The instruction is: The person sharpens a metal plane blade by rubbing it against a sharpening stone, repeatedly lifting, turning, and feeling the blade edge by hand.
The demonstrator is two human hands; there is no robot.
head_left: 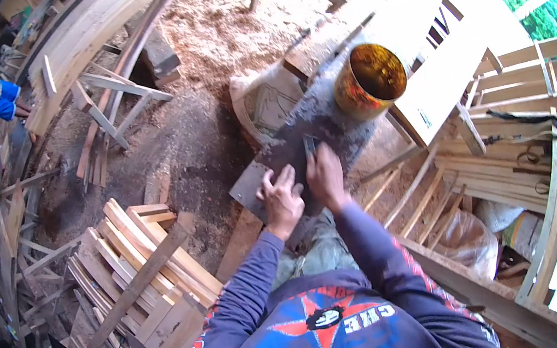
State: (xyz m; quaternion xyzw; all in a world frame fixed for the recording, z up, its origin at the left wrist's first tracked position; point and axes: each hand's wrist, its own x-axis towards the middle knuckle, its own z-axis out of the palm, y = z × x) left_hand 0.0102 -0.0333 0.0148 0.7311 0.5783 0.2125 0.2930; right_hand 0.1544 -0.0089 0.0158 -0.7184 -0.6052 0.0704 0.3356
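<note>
Head view: hands point(283, 199), tool point(309, 144) on board point(313, 118)

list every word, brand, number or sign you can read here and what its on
"CHE": white letters on the front of the dark shirt, beside the star print
"The smoker": red letters on the same shirt front
Red lettering along the star's edge: too blurred to read
Red and white print on the sleeves: too small and folded to read
Marks on the yellowish tin: no word can be made out

Yellow can point(367, 87) on plank point(251, 183) blocks far right; passage left above ground point(197, 150).
</note>
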